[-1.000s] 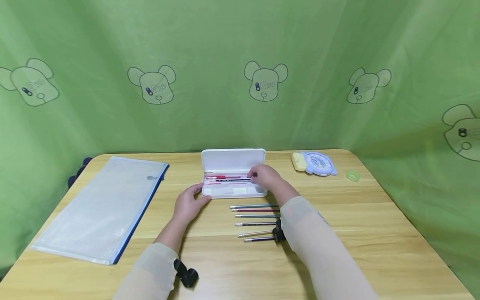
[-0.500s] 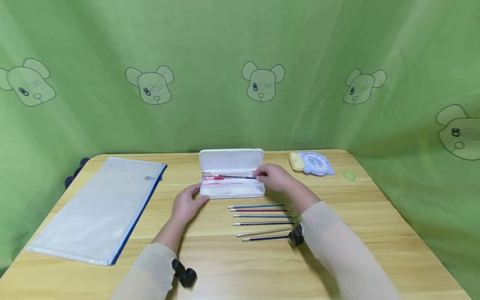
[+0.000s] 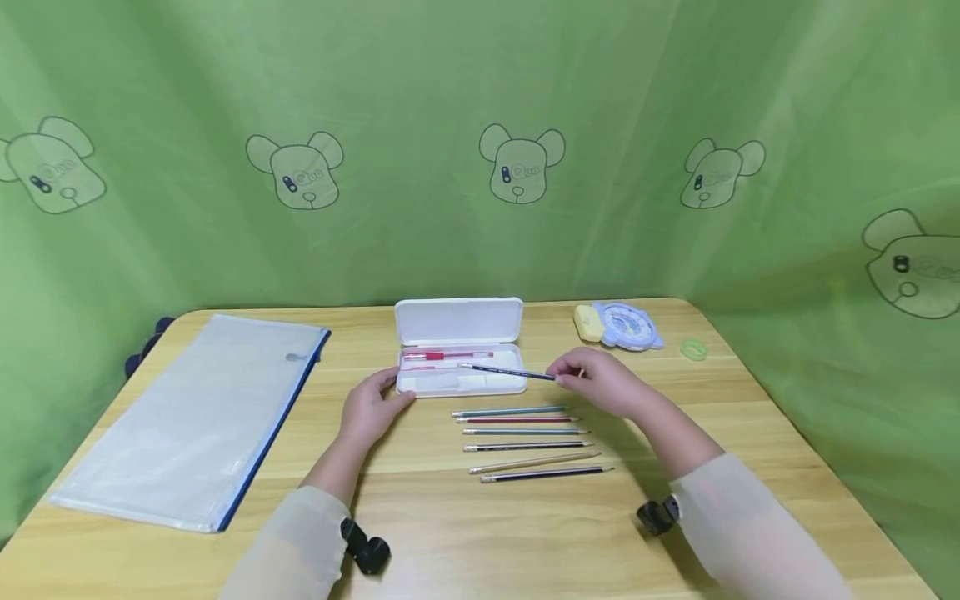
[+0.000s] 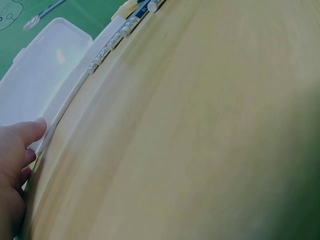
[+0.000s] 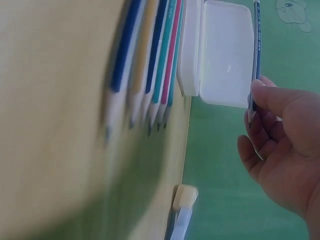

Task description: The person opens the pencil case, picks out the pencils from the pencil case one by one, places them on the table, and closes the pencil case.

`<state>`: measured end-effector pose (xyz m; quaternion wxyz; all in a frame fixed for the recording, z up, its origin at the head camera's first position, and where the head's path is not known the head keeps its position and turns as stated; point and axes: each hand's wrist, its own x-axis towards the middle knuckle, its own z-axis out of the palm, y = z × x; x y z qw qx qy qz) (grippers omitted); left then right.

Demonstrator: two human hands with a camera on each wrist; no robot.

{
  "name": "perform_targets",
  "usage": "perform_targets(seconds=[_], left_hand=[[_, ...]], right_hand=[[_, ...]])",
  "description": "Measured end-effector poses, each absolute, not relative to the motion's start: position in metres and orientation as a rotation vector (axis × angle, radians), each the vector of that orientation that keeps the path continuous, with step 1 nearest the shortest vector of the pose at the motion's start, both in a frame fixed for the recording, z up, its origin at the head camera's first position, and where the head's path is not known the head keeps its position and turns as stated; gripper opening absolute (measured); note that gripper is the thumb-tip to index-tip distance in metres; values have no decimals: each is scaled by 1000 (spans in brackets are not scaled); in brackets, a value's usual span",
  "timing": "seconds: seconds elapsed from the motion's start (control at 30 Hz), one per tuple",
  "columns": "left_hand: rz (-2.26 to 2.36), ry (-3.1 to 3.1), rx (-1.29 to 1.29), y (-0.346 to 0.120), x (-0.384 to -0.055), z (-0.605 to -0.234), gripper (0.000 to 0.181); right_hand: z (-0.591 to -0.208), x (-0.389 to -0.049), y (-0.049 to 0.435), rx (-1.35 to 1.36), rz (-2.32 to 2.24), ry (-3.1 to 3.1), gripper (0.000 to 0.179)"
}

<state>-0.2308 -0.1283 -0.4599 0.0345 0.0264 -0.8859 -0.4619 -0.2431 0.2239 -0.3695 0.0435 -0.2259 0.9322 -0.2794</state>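
In the head view, a white pencil case (image 3: 459,323) lies with its lid raised at the back of the table. Inside it is a red pen (image 3: 438,356). My left hand (image 3: 367,410) holds the case by its front left corner, the thumb on the front edge. A dark pencil (image 3: 502,370), pinched near its sharpened tip by my right hand (image 3: 600,381), hangs above the right part of the case, eraser end to the left. In the right wrist view the thumb presses the pencil (image 5: 257,55) against the fingers. Several pencils (image 3: 532,432) lie side by side before the case.
A translucent zip folder (image 3: 195,417) with a blue edge lies on the left. At the back right are a yellow block (image 3: 588,323), a blue round-faced item (image 3: 628,326) and a green ring (image 3: 693,349). A green curtain (image 3: 420,242) hangs behind the table.
My right hand has lifted the dark pencil out of the case and drawn it right and toward me. The left hand has stayed at the case's corner.
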Motion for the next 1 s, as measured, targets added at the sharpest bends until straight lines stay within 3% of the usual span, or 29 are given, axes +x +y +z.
perform_targets(seconds=[0.47, 1.0], left_hand=[[-1430, -2736, 93, -128, -229, -458, 56], [-1422, -2747, 90, -128, -229, -458, 56]], right_hand=[[-388, -184, 255, -704, -870, 2805, 13], [-400, -155, 255, -863, -741, 2716, 12]])
